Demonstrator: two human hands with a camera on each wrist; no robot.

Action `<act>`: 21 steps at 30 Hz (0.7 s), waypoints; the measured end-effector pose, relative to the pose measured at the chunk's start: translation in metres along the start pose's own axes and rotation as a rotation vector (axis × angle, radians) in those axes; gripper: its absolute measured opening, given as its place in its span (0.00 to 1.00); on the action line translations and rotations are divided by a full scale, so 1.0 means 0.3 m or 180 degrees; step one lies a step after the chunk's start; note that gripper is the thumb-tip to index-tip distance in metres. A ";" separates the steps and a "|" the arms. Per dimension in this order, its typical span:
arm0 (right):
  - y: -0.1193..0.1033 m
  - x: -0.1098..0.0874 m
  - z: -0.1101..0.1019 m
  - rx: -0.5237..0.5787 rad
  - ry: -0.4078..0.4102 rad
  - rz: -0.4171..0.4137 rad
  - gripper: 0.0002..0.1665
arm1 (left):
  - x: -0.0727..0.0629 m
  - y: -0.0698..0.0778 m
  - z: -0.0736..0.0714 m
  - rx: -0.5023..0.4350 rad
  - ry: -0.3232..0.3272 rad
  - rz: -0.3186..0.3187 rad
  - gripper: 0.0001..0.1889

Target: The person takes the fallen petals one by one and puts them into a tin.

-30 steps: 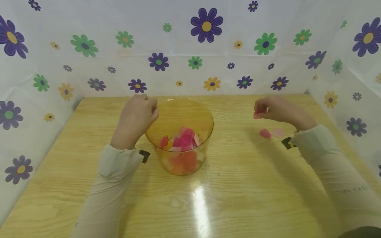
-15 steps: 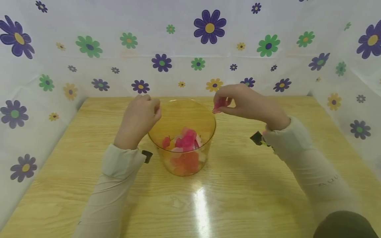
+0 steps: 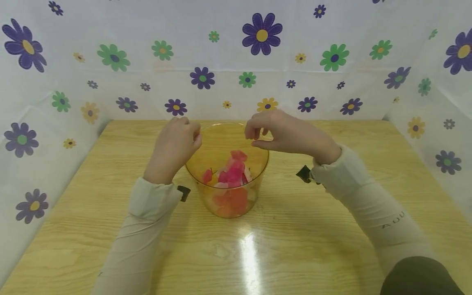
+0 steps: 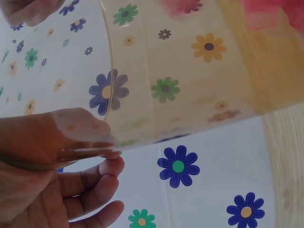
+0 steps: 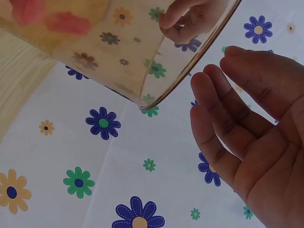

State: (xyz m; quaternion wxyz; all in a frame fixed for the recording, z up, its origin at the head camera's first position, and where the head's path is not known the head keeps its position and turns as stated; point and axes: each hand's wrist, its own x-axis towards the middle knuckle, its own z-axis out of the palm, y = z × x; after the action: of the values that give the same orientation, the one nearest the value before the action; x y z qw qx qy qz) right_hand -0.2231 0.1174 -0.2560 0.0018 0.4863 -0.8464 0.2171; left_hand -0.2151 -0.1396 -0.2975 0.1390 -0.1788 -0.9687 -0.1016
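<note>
A see-through amber bowl (image 3: 225, 141) stands on the wooden table, with pink, red and pale petals (image 3: 232, 178) heaped inside. My left hand (image 3: 175, 145) grips its left rim; in the left wrist view the thumb lies on one side of the bowl's wall (image 4: 190, 114) and the curled fingers (image 4: 95, 190) are on the other. Over the right part of the opening is my right hand (image 3: 284, 133), thumb and fingers apart and nothing between them. A red petal (image 3: 239, 155) shows just below its fingertips, above the heap. The right wrist view shows the right palm (image 5: 266, 166) beside the rim.
A white cloth (image 3: 221, 49) printed with flowers hangs behind the table and along both sides. Bare wooden tabletop (image 3: 302, 237) lies in front of the bowl and to its right. A dark rounded thing (image 3: 420, 278) shows at the bottom right.
My right hand has moved left from the table's right side to above the bowl and let go of the petals it held. The left hand keeps its place at the rim.
</note>
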 end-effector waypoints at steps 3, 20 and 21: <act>0.014 -0.018 0.001 -0.0080 0.0030 0.0085 0.05 | -0.002 0.000 0.000 -0.0003 0.0023 0.0010 0.09; 0.343 -0.435 0.065 -0.0297 -0.0446 0.1439 0.08 | -0.004 0.005 -0.001 -0.0008 0.0030 0.0033 0.09; 0.364 -0.457 0.071 -0.0331 -0.0529 0.1511 0.08 | -0.004 0.005 -0.003 -0.0005 0.0029 0.0030 0.09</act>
State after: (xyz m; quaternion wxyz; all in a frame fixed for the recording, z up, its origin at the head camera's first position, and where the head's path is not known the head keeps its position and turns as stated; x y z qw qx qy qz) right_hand -0.2365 0.2694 -0.3445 -0.0937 0.2894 -0.9441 0.1269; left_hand -0.2133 -0.1389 -0.2969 0.1437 -0.1830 -0.9671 -0.1025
